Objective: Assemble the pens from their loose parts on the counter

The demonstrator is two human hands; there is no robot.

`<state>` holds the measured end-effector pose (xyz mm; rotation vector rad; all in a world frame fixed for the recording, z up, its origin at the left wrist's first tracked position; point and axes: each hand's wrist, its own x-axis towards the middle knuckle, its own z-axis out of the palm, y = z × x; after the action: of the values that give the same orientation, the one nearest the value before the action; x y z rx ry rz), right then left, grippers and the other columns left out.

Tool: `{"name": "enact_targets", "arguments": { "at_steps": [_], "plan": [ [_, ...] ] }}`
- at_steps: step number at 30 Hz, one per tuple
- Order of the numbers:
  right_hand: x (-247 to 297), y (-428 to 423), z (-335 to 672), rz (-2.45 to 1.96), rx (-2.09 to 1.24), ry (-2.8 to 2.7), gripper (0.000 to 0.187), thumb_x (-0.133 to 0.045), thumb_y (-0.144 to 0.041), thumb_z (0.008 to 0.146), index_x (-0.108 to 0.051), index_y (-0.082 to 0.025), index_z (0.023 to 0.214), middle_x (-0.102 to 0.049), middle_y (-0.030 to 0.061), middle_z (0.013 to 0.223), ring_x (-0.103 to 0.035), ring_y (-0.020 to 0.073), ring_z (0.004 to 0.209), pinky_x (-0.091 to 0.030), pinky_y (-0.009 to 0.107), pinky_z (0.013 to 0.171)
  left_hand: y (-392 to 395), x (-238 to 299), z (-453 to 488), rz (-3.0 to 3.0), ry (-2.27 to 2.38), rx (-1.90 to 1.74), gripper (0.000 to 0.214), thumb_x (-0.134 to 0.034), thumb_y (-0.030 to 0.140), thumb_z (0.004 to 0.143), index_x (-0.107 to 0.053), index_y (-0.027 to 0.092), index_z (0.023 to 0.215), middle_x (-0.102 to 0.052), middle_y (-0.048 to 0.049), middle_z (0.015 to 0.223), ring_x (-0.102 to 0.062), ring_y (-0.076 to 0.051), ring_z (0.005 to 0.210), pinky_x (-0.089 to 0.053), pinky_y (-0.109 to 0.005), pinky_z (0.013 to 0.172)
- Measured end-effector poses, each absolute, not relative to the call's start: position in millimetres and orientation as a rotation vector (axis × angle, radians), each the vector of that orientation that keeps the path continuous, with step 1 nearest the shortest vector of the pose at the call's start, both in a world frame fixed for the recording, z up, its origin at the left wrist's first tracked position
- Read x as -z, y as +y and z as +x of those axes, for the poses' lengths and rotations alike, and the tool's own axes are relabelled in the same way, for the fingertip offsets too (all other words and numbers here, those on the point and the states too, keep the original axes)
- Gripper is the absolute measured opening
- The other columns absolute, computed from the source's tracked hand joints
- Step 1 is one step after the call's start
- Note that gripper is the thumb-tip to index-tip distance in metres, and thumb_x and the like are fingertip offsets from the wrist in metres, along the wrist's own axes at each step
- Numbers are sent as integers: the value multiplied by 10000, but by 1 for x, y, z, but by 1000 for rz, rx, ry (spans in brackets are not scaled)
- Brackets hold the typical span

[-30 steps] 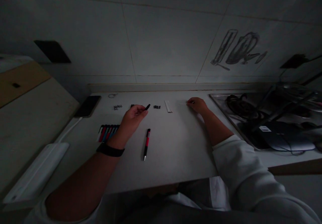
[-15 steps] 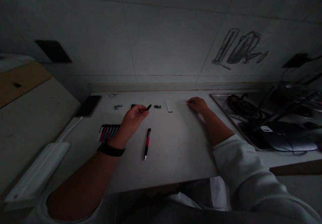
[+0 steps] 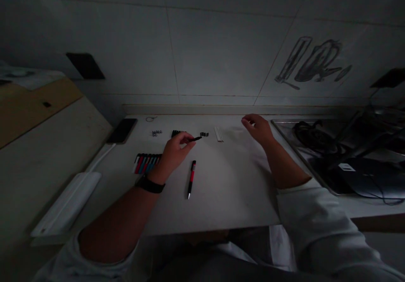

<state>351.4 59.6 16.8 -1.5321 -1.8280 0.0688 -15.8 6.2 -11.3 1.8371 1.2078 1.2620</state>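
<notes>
My left hand (image 3: 174, 151) is closed around a thin black pen part (image 3: 195, 139), held just above the white table (image 3: 228, 189). It hovers between a row of coloured pen barrels (image 3: 147, 162) and a small black pile (image 3: 204, 134). A red and black pen (image 3: 191, 179) lies on the table just right of that hand. My right hand (image 3: 257, 128) is raised slightly near the back of the table, fingers curled; what it holds, if anything, is too dim to see. White sticks (image 3: 218, 133) lie to its left.
A phone (image 3: 122, 130) with a white cable lies at the back left, a long white block (image 3: 68, 204) at the left edge. Small grey parts (image 3: 156, 133) and black parts (image 3: 176, 133) sit in the back row. A metal tray (image 3: 335, 155) with cables and a dark device stands on the right.
The view has shifted a little. My right hand has lifted off the table near the back. My left hand still holds the black part at about the same spot.
</notes>
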Motion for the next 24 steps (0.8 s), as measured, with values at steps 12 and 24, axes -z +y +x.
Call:
{"name": "enact_targets", "arguments": {
  "at_steps": [12, 24],
  "plan": [
    [7, 0, 208, -1196, -874, -1982, 403, -481, -564, 1002, -660, -223, 886, -696, 15, 833, -632, 176, 785, -461, 296, 754, -4, 8, -10, 2330, 1162, -1088, 110, -717, 177, 897, -693, 229, 991, -713, -44, 985, -659, -223, 961, -502, -379, 895],
    [21, 5, 213, -1183, -993, -1799, 419, -529, -584, 960, -638, -214, 795, -628, -1, 734, -581, 168, 713, -433, 289, 697, -7, 6, -11, 2301, 1144, -1135, 198, -744, 231, 914, -688, 231, 1104, -699, -52, 1075, -641, -211, 962, -498, -367, 905]
  ]
}}
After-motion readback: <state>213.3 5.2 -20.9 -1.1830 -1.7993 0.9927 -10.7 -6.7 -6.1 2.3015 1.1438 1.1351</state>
